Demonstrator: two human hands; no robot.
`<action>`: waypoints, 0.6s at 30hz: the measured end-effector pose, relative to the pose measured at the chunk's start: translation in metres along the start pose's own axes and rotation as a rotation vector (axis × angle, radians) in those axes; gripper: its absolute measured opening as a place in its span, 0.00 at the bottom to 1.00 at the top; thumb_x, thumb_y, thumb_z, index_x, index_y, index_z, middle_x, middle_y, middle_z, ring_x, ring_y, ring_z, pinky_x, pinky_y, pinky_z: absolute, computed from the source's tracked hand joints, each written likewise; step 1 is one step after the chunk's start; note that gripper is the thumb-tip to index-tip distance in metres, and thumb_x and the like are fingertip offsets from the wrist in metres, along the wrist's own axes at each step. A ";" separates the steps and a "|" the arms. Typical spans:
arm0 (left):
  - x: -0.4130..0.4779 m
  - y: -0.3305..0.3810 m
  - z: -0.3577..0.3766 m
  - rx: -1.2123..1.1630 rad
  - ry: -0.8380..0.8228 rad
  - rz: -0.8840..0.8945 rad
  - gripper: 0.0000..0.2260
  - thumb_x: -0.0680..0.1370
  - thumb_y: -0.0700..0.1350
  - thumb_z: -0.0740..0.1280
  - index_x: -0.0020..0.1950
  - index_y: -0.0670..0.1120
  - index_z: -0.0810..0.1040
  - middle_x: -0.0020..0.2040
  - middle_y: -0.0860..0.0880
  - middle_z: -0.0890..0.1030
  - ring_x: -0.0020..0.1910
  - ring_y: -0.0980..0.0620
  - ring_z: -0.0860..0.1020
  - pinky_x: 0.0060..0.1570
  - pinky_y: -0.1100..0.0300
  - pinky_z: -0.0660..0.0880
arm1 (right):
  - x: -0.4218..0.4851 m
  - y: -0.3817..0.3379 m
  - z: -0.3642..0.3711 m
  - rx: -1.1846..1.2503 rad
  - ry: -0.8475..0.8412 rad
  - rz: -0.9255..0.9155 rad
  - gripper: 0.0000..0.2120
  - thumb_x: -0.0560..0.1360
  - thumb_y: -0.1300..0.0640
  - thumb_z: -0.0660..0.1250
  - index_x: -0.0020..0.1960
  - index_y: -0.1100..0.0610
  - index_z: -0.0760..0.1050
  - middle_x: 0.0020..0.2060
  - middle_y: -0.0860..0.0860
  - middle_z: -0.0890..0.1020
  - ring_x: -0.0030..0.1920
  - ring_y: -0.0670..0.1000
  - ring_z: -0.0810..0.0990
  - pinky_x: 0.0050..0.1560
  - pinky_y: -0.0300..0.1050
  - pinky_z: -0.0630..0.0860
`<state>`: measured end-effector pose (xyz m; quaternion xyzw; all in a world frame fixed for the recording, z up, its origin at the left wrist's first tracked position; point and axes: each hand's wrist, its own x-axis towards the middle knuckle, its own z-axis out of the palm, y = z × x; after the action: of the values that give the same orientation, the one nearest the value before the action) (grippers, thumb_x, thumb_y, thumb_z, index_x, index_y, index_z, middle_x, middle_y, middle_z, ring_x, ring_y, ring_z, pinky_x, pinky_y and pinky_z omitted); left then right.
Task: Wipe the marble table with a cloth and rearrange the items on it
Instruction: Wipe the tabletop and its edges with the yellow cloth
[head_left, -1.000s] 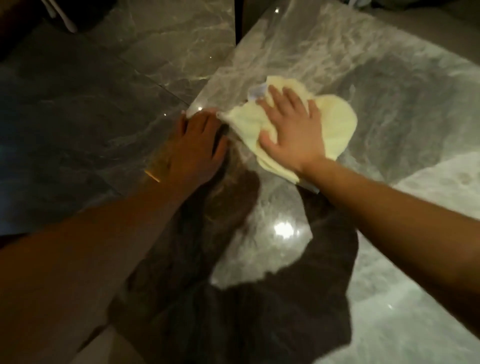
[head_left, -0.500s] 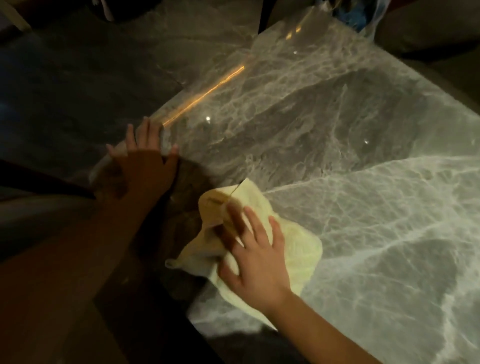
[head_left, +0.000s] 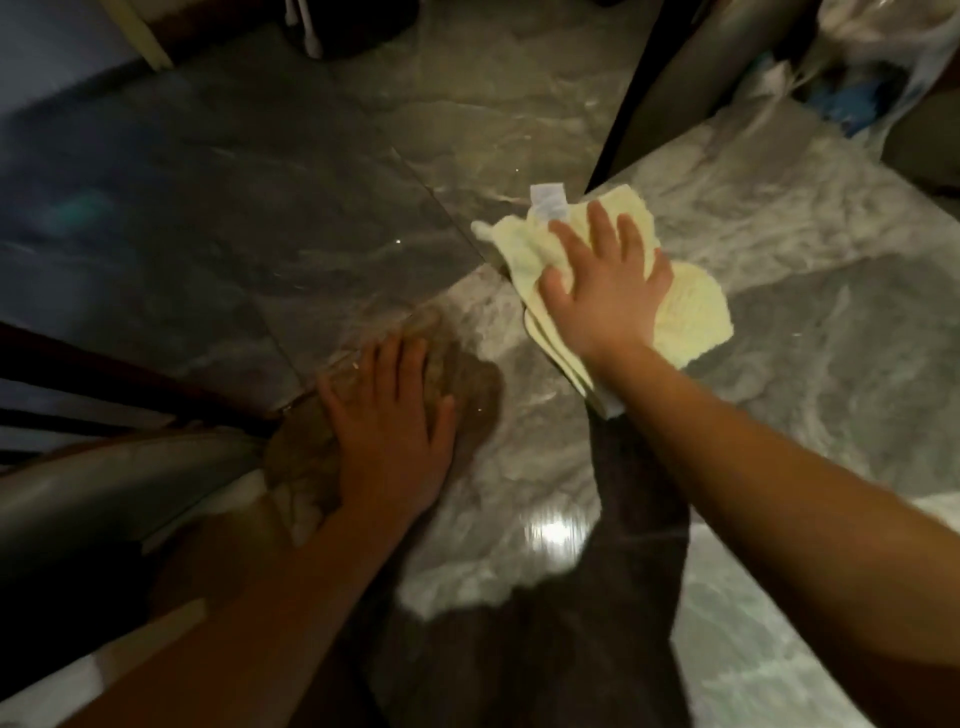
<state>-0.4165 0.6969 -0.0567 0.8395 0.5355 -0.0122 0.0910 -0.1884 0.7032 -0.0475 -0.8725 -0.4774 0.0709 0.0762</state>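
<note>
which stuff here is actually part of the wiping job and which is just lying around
In the job:
- yellow cloth, flat under the right hand
- marble table
- left hand, flat on the table edge

Just lying about:
- plastic bag at the far corner
- tiled floor

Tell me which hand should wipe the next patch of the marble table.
Right. The right hand already presses the cloth flat; the left hand rests bare near the table edge.
</note>
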 end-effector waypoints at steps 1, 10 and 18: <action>0.000 -0.001 0.001 0.007 -0.001 -0.001 0.29 0.75 0.59 0.46 0.73 0.48 0.63 0.75 0.45 0.63 0.75 0.44 0.60 0.69 0.33 0.49 | 0.017 0.001 -0.001 -0.002 0.006 0.008 0.25 0.78 0.40 0.51 0.74 0.40 0.59 0.78 0.48 0.54 0.77 0.55 0.49 0.71 0.63 0.46; 0.000 -0.001 -0.003 -0.019 0.017 0.030 0.27 0.75 0.57 0.54 0.71 0.46 0.66 0.74 0.43 0.66 0.74 0.43 0.62 0.69 0.35 0.55 | 0.070 0.003 -0.005 -0.051 0.038 0.052 0.26 0.76 0.40 0.50 0.73 0.42 0.61 0.77 0.49 0.56 0.77 0.56 0.49 0.71 0.66 0.46; -0.004 -0.011 -0.004 -0.097 0.037 0.094 0.26 0.74 0.56 0.56 0.70 0.48 0.67 0.73 0.44 0.67 0.73 0.42 0.64 0.69 0.37 0.59 | -0.020 -0.022 -0.001 -0.112 -0.082 -0.178 0.32 0.73 0.35 0.46 0.75 0.41 0.56 0.78 0.50 0.54 0.77 0.57 0.50 0.70 0.66 0.50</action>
<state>-0.4285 0.6982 -0.0541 0.8584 0.4970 0.0335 0.1224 -0.2172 0.6984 -0.0416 -0.8258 -0.5591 0.0724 0.0137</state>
